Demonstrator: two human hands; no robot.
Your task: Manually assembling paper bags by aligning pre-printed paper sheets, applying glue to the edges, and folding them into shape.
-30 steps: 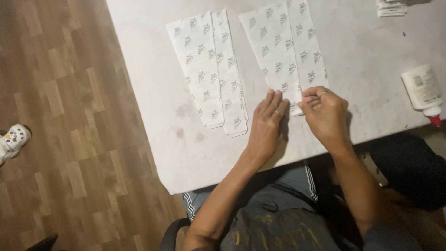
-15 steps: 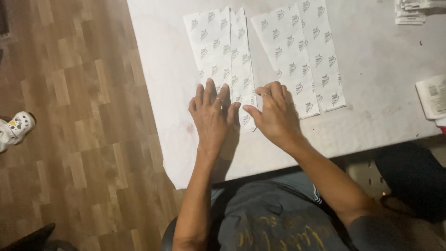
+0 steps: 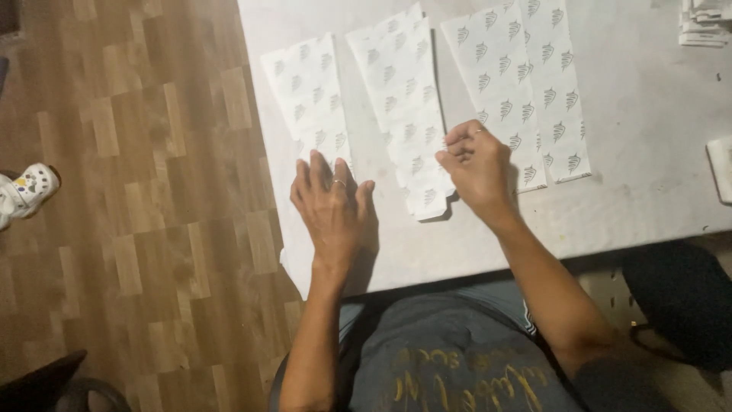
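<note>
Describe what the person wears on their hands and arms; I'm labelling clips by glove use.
No gloves: both hands are bare. The left hand has a thin ring on one finger, and the right hand shows a ring too. Both forearms are uncovered, with no sleeves, watch or bracelet visible. The dark shirt carries yellowish print.

The two left printed strips, overlapped half a second ago, now lie apart: a left strip (image 3: 311,95) under the flat left hand (image 3: 333,207) and a middle strip (image 3: 406,107) whose near end the right hand (image 3: 474,168) pinches. A second ago both hands worked the right-hand sheet (image 3: 522,88).
</note>
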